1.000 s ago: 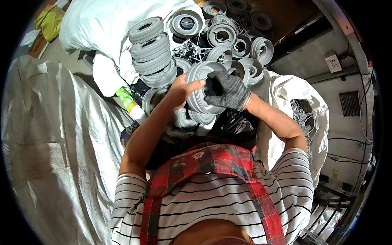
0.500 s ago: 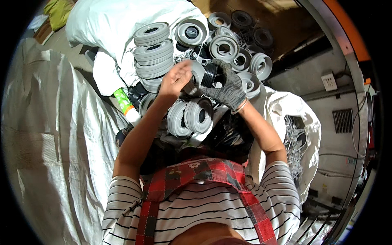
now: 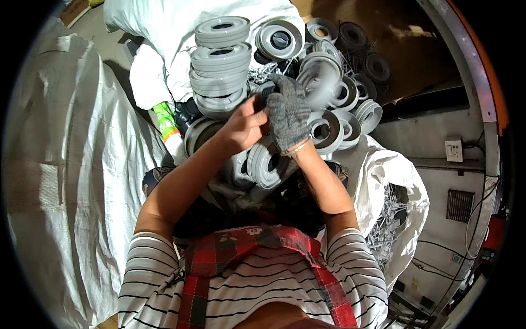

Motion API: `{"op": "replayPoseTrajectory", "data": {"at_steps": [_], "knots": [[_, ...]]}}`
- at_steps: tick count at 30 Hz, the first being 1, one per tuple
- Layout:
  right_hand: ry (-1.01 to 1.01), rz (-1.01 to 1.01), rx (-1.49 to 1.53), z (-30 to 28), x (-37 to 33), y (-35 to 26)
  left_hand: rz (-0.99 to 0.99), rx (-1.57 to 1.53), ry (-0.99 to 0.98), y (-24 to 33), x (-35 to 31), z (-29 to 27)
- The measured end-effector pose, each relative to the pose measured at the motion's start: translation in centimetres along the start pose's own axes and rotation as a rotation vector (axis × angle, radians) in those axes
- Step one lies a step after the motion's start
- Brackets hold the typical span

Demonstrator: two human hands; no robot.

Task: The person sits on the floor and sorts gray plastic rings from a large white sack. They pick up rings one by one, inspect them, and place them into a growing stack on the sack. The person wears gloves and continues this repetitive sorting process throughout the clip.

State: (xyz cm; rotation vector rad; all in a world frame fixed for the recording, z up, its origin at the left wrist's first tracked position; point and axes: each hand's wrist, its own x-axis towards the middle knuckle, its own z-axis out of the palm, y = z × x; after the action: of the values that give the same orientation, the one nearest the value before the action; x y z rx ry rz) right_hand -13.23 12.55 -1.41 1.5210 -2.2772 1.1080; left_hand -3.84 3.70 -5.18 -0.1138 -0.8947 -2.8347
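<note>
My bare left hand (image 3: 246, 126) has its fingers curled in, tips meeting the palm side of my right hand. A grey knitted glove covers my right hand (image 3: 291, 112), its fingers bent around something dark. Most of that dark thing is hidden between the two hands. Just below them lie grey ringed plastic wheels (image 3: 265, 164) in front of my lap. A stack of similar grey wheels (image 3: 219, 68) rises on the left. To the right of the glove, a grey ring (image 3: 320, 82) is smeared by motion above other wheels.
White woven sacks stand around: a big one (image 3: 71, 181) on the left, a full one (image 3: 164, 22) behind. An open sack (image 3: 402, 181) at the right holds thin grey plastic sprues (image 3: 386, 225). Black wheels (image 3: 353, 35) lie at the back, beside a wall socket (image 3: 453, 151) further right.
Both hands have come together; the left went from spread fingers to curled ones. The black ribbed piece by the glove no longer shows plainly. A blurred grey ring appears right of the glove.
</note>
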Motion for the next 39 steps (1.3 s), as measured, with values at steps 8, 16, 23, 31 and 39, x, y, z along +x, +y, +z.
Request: {"op": "replayPoseTrajectory", "data": {"at_steps": [8,16,23,31,39], "knots": [[0.03,-0.465,-0.117,-0.2,0.8,2.6,0.013,-0.069,0.024,-0.4,0.6,0.4],[-0.011,-0.514,-0.165,-0.4,-0.4,4.6,-0.003,-0.151,0.086,-1.0,0.6,1.4],[-0.065,-0.27,-0.08,-0.9,-1.2,3.9,0.055,-0.008,0.172,-2.8,0.8,0.9],[-0.005,-0.31,-0.061,-0.8,-1.4,3.8,0.045,0.033,0.167,-2.8,0.3,0.5],[-0.068,-0.09,0.117,-1.3,-1.7,3.1,-0.022,-0.063,0.149,-3.0,0.4,0.6]]}}
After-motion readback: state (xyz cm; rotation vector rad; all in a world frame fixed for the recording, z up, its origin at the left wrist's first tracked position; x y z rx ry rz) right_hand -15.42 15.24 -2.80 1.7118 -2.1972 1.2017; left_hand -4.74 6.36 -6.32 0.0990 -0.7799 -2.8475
